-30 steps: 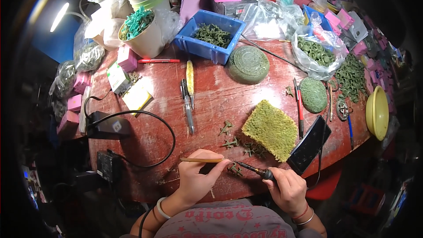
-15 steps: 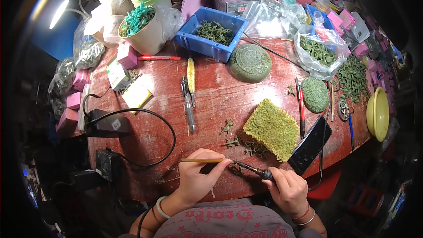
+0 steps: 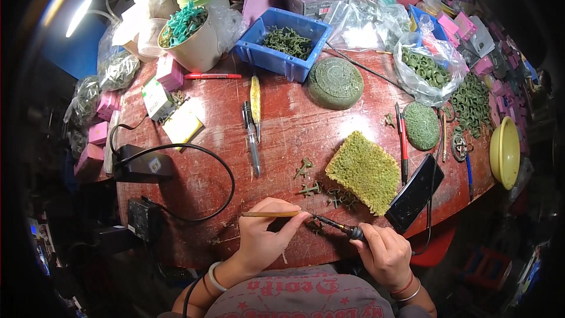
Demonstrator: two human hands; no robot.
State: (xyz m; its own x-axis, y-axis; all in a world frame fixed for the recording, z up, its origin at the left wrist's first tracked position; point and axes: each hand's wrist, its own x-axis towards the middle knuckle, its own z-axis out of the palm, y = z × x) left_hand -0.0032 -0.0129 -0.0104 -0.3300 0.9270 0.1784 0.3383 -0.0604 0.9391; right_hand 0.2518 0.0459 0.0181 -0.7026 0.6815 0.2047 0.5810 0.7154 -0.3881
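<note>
My left hand [image 3: 268, 238] is closed in a pinch on a slim wooden-handled tool [image 3: 268, 214], held level above the table's near edge. In my right hand [image 3: 385, 253] is a pen-like iron with a dark handle [image 3: 355, 232], its thin shaft pointing left. The iron's tip reaches my left fingertips, where the wooden tool also ends; any small piece pinched there is too tiny to make out. Several small green branched pieces [image 3: 335, 198] lie just beyond my hands. Beside them rests a rough yellow-green sponge block [image 3: 363, 172].
A phone [image 3: 415, 194] and a red pen [image 3: 403, 147] lie to the right. Round green pads [image 3: 335, 83], a blue bin [image 3: 276, 66] and a bag of green rings [image 3: 426, 68] stand farther back. A black cable [image 3: 232, 191] loops at left; a yellow bowl [image 3: 505, 153] sits far right.
</note>
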